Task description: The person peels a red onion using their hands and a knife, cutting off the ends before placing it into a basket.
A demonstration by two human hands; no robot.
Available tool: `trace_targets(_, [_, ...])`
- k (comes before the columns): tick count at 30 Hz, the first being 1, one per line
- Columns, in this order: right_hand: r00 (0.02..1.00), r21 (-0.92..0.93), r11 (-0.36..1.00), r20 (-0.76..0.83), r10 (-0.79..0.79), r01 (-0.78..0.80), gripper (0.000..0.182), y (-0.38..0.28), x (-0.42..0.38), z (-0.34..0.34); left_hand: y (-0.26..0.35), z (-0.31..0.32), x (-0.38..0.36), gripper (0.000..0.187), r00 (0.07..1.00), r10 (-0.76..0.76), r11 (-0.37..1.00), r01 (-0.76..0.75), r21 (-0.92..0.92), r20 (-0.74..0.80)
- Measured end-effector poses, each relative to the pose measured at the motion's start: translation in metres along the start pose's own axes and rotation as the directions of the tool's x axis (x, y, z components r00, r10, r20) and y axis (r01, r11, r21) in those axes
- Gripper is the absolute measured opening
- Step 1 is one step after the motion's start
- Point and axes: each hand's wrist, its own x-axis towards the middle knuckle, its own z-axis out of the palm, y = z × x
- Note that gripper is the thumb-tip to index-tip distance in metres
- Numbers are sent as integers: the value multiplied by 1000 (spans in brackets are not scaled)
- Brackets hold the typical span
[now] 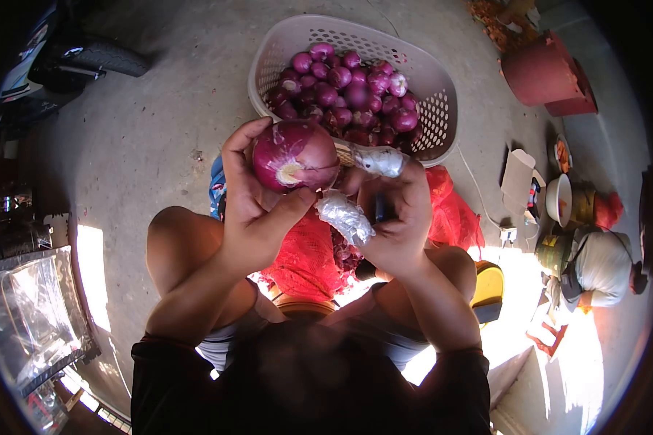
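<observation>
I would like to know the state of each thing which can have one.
Large round purple onion, held in the left hand.
Right hand, two digits wrapped in silver material.
Pale perforated plastic basket, upright, holding purple onions.
Small cardboard box, flap open.
Red mesh material, rumpled.

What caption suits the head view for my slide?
Left hand holding a purple onion, right hand beside it in silver finger wraps, a basket of onions beyond.

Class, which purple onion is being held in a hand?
The onion gripped by the left hand; it is apart from the other purple onions heaped inside the perforated basket.
</observation>
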Motion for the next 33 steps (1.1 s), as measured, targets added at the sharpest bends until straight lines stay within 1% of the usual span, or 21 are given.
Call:
trace_targets(1, [1000, -72, 997, -7, -28, 28, 60, 1, 0, -2, 0, -1, 0, 70, 1000, 0, 1000, 0, -11, -9])
trace_targets(4, [995, -163, 981, -28, 101, -104, 68, -13, 8, -7, 4, -1, 2, 72, 999, 7, 997, -3, 79, -49])
trace_targets(7, [961, 38, 963, 85, 264, -268, 70, -16, 14, -6, 7, 1, 3, 73, 999, 38, 992, -34, 119, -32])
trace_targets(9, [983, 102, 983, 116, 141, -153, 69, -10, 14, -3, 6, -2, 4, 75, 998, 43, 991, -37, 131, -43])
trace_targets(10, [976, 124, 975, 138, 169, -186, 67, -13, 15, -3, 6, -3, 3, 75, 998, 45, 990, -38, 137, -49])
trace_targets(12, [962, 112, 966, 175, 210, -231, 63, -12, 14, -5, 11, 1, 4, 77, 996, 8, 989, 5, 145, -88])
trace_targets(14, [950, 43, 966, 199, 241, -254, 58, -5, 9, -11, 13, 1, 5, 78, 993, -7, 987, 26, 158, -118])
trace_targets(17, [959, 55, 972, 187, 213, -227, 52, -5, 13, -14, 14, -6, 7, 79, 991, 3, 981, 23, 193, -136])
trace_targets(18, [962, -85, 976, 170, 214, -202, 50, -6, 14, -17, 14, -8, 8, 78, 991, 5, 978, 24, 208, -135])
trace_targets(19, [968, -106, 978, 159, 193, -177, 51, -7, 15, -18, 14, -9, 8, 78, 991, 7, 974, 24, 223, -135])
trace_targets(21, [979, -148, 981, 138, 149, -129, 54, -9, 16, -18, 17, -10, 9, 77, 998, -14, 974, 27, 225, -61])
trace_targets(22, [975, -85, 988, 173, 141, -128, 56, -7, 14, -19, 19, -9, 9, 77, 999, -25, 974, 30, 226, -24])
trace_targets(23, [969, -22, 991, 208, 132, -130, 58, -5, 12, -20, 21, -8, 10, 77, 998, -55, 976, 58, 208, -18])
trace_targets(25, [942, 13, 988, 306, 139, -151, 60, -3, 11, -24, 23, -7, 9, 76, 993, -115, 978, 114, 173, -7])
trace_targets(27, [885, -43, 983, 428, 181, -180, 62, -4, 12, -29, 18, -12, 9, 75, 997, -78, 972, 77, 220, -7])
trace_targets(28, [865, -104, 977, 453, 215, -188, 69, -9, 14, -30, 16, -15, 9, 74, 998, -60, 968, 59, 243, -5])
trace_targets(31, [866, -187, 967, 440, 239, -172, 77, -9, 9, -29, 22, -17, 12, 72, 992, -95, 960, 70, 273, 80])
trace_targets(33, [835, -66, 950, 460, 302, -307, 80, -9, 10, -28, 24, -15, 13, 72, 988, -110, 968, 81, 237, 112])
